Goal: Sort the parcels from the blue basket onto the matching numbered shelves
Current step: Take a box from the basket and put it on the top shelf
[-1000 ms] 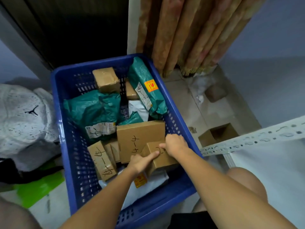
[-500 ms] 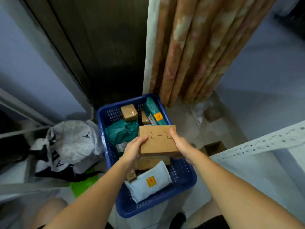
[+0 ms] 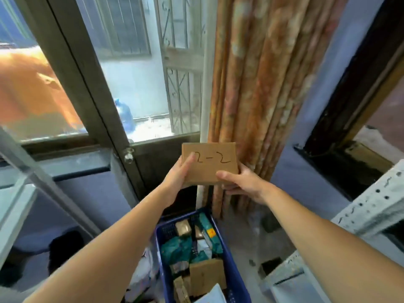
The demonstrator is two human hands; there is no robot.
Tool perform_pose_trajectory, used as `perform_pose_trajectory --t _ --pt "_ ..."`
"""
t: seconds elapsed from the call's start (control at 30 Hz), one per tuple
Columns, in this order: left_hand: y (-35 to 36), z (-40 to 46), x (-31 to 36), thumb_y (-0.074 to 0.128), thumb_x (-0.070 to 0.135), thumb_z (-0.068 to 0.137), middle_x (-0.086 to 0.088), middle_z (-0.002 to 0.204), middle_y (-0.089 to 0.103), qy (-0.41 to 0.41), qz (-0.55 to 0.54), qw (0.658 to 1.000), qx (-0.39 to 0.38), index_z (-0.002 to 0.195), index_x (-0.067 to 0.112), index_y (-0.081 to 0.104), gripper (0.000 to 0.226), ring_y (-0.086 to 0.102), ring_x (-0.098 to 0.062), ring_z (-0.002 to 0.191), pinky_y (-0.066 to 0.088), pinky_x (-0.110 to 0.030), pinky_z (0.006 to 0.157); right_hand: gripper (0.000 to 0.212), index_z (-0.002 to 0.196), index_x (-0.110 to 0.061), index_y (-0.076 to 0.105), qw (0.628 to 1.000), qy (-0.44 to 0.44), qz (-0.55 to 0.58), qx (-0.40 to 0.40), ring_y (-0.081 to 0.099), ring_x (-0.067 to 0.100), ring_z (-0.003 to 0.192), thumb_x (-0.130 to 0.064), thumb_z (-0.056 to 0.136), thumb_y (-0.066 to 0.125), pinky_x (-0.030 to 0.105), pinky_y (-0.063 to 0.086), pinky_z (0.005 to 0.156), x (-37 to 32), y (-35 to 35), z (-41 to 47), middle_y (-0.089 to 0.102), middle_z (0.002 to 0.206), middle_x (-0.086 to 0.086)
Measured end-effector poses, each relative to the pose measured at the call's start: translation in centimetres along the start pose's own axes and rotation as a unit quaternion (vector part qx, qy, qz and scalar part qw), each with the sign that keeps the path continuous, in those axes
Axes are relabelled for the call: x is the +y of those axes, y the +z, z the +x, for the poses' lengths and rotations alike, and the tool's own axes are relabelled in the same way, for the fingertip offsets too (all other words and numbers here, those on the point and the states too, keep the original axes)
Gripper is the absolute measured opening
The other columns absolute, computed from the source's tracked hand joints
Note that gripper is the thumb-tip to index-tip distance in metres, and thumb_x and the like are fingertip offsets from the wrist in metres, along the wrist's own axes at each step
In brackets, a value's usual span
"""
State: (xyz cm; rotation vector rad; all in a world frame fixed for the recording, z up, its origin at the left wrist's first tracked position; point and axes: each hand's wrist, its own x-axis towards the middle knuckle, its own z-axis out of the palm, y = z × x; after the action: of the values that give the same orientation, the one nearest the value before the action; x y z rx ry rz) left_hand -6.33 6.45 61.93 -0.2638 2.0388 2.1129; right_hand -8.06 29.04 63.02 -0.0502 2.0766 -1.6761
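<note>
Box marked 2-2 is being gripped by left hand and right hand, above basket; curtain behind.

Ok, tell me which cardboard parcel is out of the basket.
The one marked 2-2, held by both hands; the other cardboard boxes lie in the blue basket.

Counting the things

One brown box held by two hands, left hand and right hand; one blue basket.
</note>
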Motion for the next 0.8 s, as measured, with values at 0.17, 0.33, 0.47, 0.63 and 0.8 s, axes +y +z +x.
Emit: perform_pose_trajectory --t 0.17,0.33,0.47,0.63,0.8 --pt "-0.1 -0.7 9.1 0.088 0.057 0.068 0.009 0.133 0.066 0.11 0.137 0.976 -0.131 0.144 0.033 0.045 0.09 0.061 -0.011 0.124 0.047 -0.043 0.11 0.048 0.11 -0.046 0.058 0.99 -0.126 -0.051 0.046 0.07 0.019 0.104 -0.041 0.072 0.086 0.044 0.059 0.093 -9.4 -3.5 -3.9 0.072 0.115 -0.006" --pt "2.3 -1.3 14.5 0.087 0.045 0.074 0.013 0.114 0.072 0.202 0.154 0.955 -0.151 0.128 0.034 0.054 0.064 0.067 0.002 0.104 0.053 -0.026 0.096 0.051 0.12 -0.04 0.061 0.976 -0.17 -0.068 0.115 0.071 0.02 0.104 -0.038 0.075 0.086 0.044 0.059 0.09 -13.1 -5.3 -7.4 0.073 0.113 -0.005" --pt "4.5 -1.6 17.0 0.087 0.032 0.077 0.01 0.115 0.074 0.244 0.137 0.933 -0.227 0.135 0.026 0.053 0.067 0.069 -0.009 0.11 0.055 -0.025 0.093 0.058 0.121 -0.039 0.062 0.963 -0.178 -0.069 0.191 0.07 0.014 0.105 -0.041 0.07 0.089 0.036 0.06 0.087 -14.4 -6.3 -11.5 0.074 0.112 -0.008" --pt "8.6 -3.3 19.8 0.083 0.021 0.085 0.014 0.113 0.073 0.278 0.129 0.889 -0.339 0.134 0.025 0.053 0.058 0.069 -0.002 0.105 0.056 -0.015 0.082 0.067 0.132 -0.046 0.052 0.928 -0.182 -0.075 0.315 0.068 -0.001 0.099 -0.033 0.077 0.087 0.015 0.055 0.075 -15.1 -5.6 -18.9 0.071 0.111 -0.015" --pt "13.7 -6.5 21.8 0.092 0.047 0.068 0.012 0.119 0.073 0.295 0.137 0.84 -0.435 0.131 0.033 0.054 0.074 0.068 -0.007 0.112 0.055 -0.023 0.093 0.07 0.135 -0.046 0.052 0.89 -0.163 -0.089 0.416 0.067 0.001 0.104 -0.036 0.076 0.088 0.02 0.056 0.081 -14.8 -4.8 -27.7 0.07 0.116 -0.016"
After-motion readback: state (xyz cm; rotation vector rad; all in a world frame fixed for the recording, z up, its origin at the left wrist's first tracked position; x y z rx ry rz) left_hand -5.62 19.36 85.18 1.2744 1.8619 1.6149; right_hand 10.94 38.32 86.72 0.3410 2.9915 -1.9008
